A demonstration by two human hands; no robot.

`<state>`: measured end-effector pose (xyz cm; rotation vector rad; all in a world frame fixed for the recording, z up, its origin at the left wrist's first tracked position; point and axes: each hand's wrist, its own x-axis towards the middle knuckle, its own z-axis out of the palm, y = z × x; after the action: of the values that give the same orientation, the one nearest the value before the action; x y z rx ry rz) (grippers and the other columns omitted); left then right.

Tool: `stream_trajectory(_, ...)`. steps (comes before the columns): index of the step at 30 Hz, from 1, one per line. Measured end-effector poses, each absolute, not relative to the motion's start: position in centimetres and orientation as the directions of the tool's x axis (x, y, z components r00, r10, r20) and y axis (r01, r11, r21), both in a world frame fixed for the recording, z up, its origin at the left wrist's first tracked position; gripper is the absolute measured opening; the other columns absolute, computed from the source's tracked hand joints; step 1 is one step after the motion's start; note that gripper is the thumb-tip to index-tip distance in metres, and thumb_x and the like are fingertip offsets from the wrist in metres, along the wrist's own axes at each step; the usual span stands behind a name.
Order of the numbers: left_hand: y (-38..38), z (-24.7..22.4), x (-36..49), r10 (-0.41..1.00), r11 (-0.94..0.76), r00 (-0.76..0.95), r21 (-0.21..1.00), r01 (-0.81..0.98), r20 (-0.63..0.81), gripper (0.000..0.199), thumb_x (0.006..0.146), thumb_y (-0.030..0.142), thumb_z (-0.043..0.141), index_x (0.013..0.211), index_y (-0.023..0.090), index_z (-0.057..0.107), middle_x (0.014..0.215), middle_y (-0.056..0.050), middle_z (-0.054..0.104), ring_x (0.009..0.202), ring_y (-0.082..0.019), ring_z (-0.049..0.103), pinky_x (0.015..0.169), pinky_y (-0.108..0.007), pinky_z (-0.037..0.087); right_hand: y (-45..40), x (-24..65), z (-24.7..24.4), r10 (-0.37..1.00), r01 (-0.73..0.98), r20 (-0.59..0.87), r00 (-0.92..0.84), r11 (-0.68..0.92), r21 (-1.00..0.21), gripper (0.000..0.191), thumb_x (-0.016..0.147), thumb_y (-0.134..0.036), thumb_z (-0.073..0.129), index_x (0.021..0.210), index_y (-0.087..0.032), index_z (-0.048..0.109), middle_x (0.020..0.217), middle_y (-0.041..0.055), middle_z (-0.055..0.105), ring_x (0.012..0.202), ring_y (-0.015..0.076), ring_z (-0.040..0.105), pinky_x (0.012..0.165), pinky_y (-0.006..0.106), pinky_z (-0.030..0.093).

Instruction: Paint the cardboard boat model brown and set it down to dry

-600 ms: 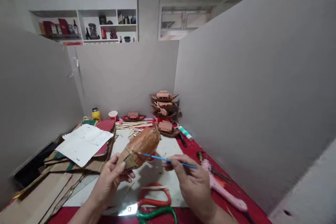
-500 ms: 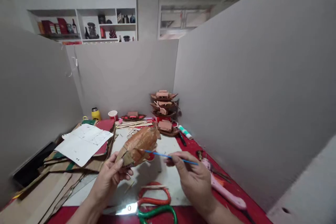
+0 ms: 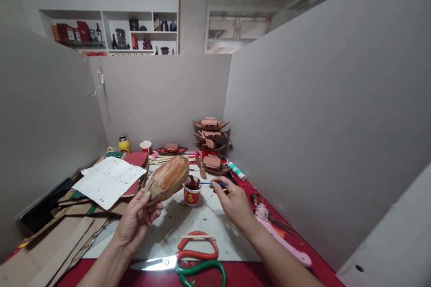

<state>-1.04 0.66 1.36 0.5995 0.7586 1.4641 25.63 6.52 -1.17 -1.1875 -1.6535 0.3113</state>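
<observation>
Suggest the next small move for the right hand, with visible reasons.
I'd probably bring the blue brush from the red cup to the cardboard piece: the right hand holds the brush at the mouth of the cup, which is stained dark brown inside, and the piece in the left hand is patchily brown.

Hull-shaped piece (image 3: 171, 176): orangey-brn, tan at near end. Brush handle (image 3: 206, 183): blue. Cup (image 3: 191, 196): red w/ yellow character, dk-brn smears inside. Scissors (image 3: 172, 262): silver blades, 1 red-orange loop, 1 grn.
</observation>
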Motion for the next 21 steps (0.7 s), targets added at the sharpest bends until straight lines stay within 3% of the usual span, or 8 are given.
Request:
stream_trajectory(12, 0.9, 1.3, -1.7, 0.991, 0.039, -0.067, 0.731, -0.682, -0.115, 0.018, 0.084, 0.005, 0.065, 0.095, 0.016, 0.056, 0.067, -0.002, 0.07, 0.054, -0.013, 0.068, 0.049, -0.02, 0.055, 9.6, 24.0, -2.6, 0.831, 0.58, 0.541, -0.128, 0.505, -0.639, 0.029, 0.09, -0.04, 0.05, 0.08, -0.02, 0.069, 0.078, 0.0079, 0.076, 0.073, 0.0249, 0.071, 0.067, 0.032, 0.05)
stream_trajectory(21, 1.5, 1.9, -2.3, 0.973, -0.029, -0.166, 0.633, -0.774, -0.159, 0.012, 0.089, 0.002, 0.054, 0.089, 0.012, 0.061, 0.064, -0.004, 0.07, 0.051, -0.013, 0.068, 0.048, -0.019, 0.057, 8.2, 24.7, -1.6, 0.788, 0.499, 0.613, 0.056, 0.51, -0.701, 0.035, 0.092, -0.047, 0.05, 0.092, -0.018, 0.068, 0.079, 0.0091, 0.075, 0.068, 0.0222, 0.069, 0.059, 0.028, 0.049)
